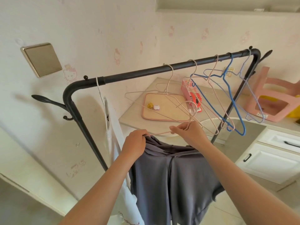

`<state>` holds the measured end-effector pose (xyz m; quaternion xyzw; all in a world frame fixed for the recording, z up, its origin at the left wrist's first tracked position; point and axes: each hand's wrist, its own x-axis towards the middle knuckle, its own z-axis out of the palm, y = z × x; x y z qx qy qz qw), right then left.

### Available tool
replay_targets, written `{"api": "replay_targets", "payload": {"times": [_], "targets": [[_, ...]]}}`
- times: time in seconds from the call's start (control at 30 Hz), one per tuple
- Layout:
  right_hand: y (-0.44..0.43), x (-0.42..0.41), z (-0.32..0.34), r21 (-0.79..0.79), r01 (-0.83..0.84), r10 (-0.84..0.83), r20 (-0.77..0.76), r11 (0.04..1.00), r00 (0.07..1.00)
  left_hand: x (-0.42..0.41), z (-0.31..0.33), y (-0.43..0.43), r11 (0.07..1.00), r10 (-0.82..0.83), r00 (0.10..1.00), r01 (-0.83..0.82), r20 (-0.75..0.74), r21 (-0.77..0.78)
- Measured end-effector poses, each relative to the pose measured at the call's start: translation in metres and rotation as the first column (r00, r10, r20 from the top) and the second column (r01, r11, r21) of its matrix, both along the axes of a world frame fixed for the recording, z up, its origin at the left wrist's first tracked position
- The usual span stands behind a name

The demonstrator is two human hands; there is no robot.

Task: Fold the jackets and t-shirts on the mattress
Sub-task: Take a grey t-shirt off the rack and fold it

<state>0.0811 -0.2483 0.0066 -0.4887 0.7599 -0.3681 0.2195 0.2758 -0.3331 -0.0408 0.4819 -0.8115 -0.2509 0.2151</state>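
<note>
Left hand (135,142), right hand (188,130) pinching wire hanger (160,133) (thin)

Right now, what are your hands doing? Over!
Left hand grips pink hanger at one end, right hand pinches its middle. Grey top hangs from it, unfolded. White garment close beside.

1. Both bare forearms rise from the lower edge and draw toward each other near the middle of the view.
2. The left hand (134,142) shows its back. Its fingers are curled and pinch one end of a thin pink hanger (158,133), at the top edge of a grey garment (170,176).
3. The right hand (188,131) sits slightly higher, its fingertips bunched round the same wire below the hook.
4. The two hands are near each other but apart.
</note>
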Motion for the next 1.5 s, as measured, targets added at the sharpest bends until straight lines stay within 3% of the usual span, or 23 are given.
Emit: {"api": "replay_targets", "payload": {"times": [0.17,0.57,0.73,0.87,1.1,1.27,1.4,1.5], "targets": [[0.007,-0.014,0.001,-0.007,0.014,-0.014,0.060,1.000,0.998,0.010,0.005,-0.005,0.997,0.079,0.996,-0.078,-0.033,0.028],[0.015,-0.042,-0.016,-0.001,0.029,-0.028,0.175,1.000,0.984,0.032,0.020,-0.026,0.972,0.012,1.000,-0.009,-0.010,0.235],[0.020,-0.058,-0.017,-0.087,0.095,-0.047,0.439,0.992,0.897,0.047,0.009,-0.035,0.919,0.106,0.987,-0.051,-0.122,0.391],[0.010,-0.041,-0.020,-0.099,0.018,0.019,0.366,0.995,0.931,0.035,0.011,-0.025,0.917,0.132,0.953,-0.012,-0.273,0.400],[-0.040,0.001,0.000,-0.147,-0.114,0.165,0.412,0.983,0.896,0.024,0.011,-0.014,0.925,0.220,0.891,-0.062,-0.398,0.374],[-0.081,0.036,0.033,-0.070,-0.191,0.202,0.215,0.979,0.956,0.028,0.017,-0.009,0.937,0.232,0.877,-0.085,-0.421,0.339],[-0.100,0.060,0.052,-0.098,-0.236,0.237,-0.006,0.967,0.971,0.034,0.023,-0.006,0.950,0.232,0.877,-0.113,-0.420,0.290],[-0.110,0.071,0.063,-0.151,-0.219,0.221,-0.004,0.964,0.975,0.042,0.025,-0.007,0.955,0.233,0.878,-0.126,-0.417,0.268]]}}
